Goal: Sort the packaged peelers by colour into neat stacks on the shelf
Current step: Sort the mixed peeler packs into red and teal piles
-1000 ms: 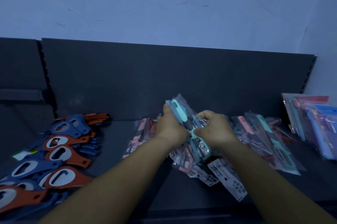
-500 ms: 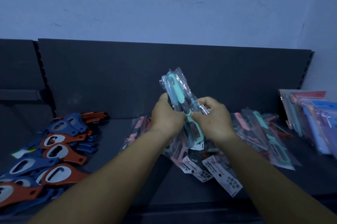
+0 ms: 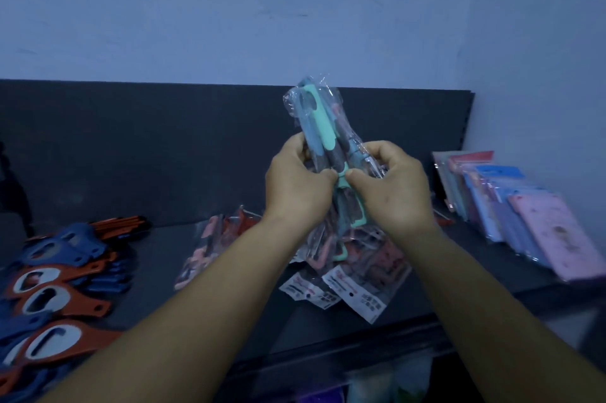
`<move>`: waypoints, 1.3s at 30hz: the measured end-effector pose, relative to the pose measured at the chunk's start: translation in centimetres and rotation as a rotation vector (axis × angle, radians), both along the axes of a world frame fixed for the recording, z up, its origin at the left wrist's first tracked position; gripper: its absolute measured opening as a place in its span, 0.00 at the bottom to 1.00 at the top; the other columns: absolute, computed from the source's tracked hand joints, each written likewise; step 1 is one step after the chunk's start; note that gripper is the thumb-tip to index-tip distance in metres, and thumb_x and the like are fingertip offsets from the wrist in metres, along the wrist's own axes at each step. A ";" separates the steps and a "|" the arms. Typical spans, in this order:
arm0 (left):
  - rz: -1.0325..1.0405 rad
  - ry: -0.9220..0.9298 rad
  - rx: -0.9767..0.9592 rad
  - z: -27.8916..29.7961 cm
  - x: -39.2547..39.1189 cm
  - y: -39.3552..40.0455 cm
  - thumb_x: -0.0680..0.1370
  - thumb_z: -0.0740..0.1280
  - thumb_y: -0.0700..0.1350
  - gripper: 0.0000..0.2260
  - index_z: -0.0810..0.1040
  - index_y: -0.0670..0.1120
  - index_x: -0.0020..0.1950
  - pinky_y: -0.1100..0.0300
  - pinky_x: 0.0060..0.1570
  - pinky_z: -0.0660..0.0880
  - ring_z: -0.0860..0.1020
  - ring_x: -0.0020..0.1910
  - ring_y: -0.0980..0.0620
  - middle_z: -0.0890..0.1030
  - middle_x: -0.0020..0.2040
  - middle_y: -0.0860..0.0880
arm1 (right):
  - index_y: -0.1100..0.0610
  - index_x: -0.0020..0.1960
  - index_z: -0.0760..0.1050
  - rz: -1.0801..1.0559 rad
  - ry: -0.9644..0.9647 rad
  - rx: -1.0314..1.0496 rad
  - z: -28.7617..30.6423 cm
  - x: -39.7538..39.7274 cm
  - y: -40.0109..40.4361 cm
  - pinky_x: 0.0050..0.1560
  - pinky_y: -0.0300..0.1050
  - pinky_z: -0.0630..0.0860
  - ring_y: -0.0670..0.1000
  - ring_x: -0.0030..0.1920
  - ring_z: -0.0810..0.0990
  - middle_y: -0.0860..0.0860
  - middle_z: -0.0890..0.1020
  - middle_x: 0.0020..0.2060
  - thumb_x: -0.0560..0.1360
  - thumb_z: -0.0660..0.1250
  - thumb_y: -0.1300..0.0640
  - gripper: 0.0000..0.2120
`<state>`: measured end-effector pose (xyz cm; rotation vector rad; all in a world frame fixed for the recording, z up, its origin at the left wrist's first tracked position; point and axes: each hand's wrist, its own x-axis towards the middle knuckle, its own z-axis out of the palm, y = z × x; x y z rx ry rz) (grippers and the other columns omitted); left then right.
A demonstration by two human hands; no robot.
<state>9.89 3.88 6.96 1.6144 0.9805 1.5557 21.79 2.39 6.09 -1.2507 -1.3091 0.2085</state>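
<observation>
A person stands at a dark shelf (image 3: 203, 274) in dim bluish light, seen from their own head height. Both bare forearms reach forward and up from the bottom corners and meet above the middle of the shelf.

The step in hand looks like gathering: the 2 hands hold a bundle of packaged peelers (image 3: 323, 136) upright, lifted clear above the shelf. The front peeler is teal; darker and pinkish ones seem to sit behind it in clear wrapping, so the bundle may be mixed in colour.

The left hand (image 3: 296, 187) grips the bundle's left side, fingers curled round it and thumb across the front. The right hand (image 3: 392, 191) grips the right side, thumb and forefinger pinching near the teal neck, the other fingers wrapped behind. The thumbs almost meet at the middle, both wrists bent slightly back.

Directly below the bundle, on the shelf, lies a loose pile of packaged peelers (image 3: 357, 271) in pink, red and teal, their printed header cards towards the front edge. A smaller heap of pink peelers (image 3: 210, 242) lies just left of that pile.

Well left of the pile is a spread of blue and orange bottle openers (image 3: 52, 291). Well right of it, a row of pastel packets (image 3: 511, 209) leans near the wall.

The next move probably calls for squaring the bundle, or pulling off any off-colour pack, then setting it flat on a bare part of the shelf beside the pile as 1 colour stack.
</observation>
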 end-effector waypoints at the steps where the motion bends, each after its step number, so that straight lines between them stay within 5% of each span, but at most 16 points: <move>1: -0.043 -0.001 0.006 0.1 0.5 -0.8 0.71 0.69 0.31 0.19 0.77 0.51 0.56 0.55 0.48 0.81 0.82 0.45 0.60 0.83 0.47 0.56 | 0.54 0.52 0.78 -0.034 -0.001 0.005 0.1 0.4 -1.0 0.47 0.46 0.80 0.47 0.44 0.82 0.46 0.83 0.45 0.71 0.70 0.61 0.10; 5: -0.244 -0.016 0.018 0.3 2.1 -4.5 0.72 0.69 0.31 0.20 0.76 0.52 0.57 0.55 0.50 0.80 0.81 0.47 0.60 0.83 0.49 0.56 | 0.53 0.50 0.77 -0.201 0.024 0.039 0.1 1.7 -6.6 0.43 0.38 0.78 0.43 0.40 0.80 0.46 0.83 0.43 0.71 0.71 0.62 0.10; 12: -0.618 -0.056 -0.001 -1.5 4.6 -14.7 0.71 0.67 0.28 0.19 0.76 0.51 0.52 0.57 0.50 0.80 0.82 0.47 0.57 0.83 0.47 0.56 | 0.50 0.47 0.77 -0.512 0.058 0.015 -1.4 2.1 -20.3 0.48 0.39 0.78 0.43 0.42 0.80 0.43 0.82 0.42 0.69 0.71 0.64 0.11; 17: -0.894 0.001 -0.086 -4.5 6.9 -23.2 0.72 0.68 0.31 0.16 0.77 0.49 0.53 0.51 0.53 0.79 0.82 0.50 0.55 0.83 0.50 0.54 | 0.49 0.43 0.77 -0.739 0.083 -0.039 -3.9 2.2 -31.7 0.33 0.25 0.72 0.34 0.33 0.78 0.40 0.81 0.36 0.69 0.71 0.64 0.11; 24: -1.159 0.149 -0.168 -7.8 10.6 -35.4 0.72 0.69 0.34 0.16 0.77 0.51 0.55 0.52 0.52 0.79 0.82 0.50 0.56 0.83 0.50 0.56 | 0.49 0.41 0.76 -1.024 0.167 -0.127 -7.1 2.2 -45.8 0.32 0.31 0.74 0.39 0.32 0.77 0.42 0.81 0.35 0.69 0.69 0.64 0.09; 31: -1.288 0.259 -0.237 -12.2 14.8 -47.4 0.72 0.68 0.32 0.15 0.77 0.51 0.51 0.58 0.47 0.79 0.82 0.46 0.58 0.83 0.47 0.56 | 0.47 0.40 0.74 -1.212 0.245 -0.241 -11.2 3.8 -57.9 0.28 0.26 0.69 0.36 0.28 0.75 0.42 0.80 0.33 0.70 0.69 0.64 0.12; 39: -1.246 0.450 -0.414 -18.7 20.4 -55.5 0.73 0.67 0.32 0.18 0.73 0.51 0.55 0.51 0.50 0.80 0.82 0.45 0.55 0.82 0.49 0.56 | 0.50 0.46 0.76 -1.128 0.371 -0.447 -17.6 9.3 -66.4 0.28 0.29 0.70 0.40 0.30 0.76 0.44 0.81 0.35 0.72 0.67 0.63 0.08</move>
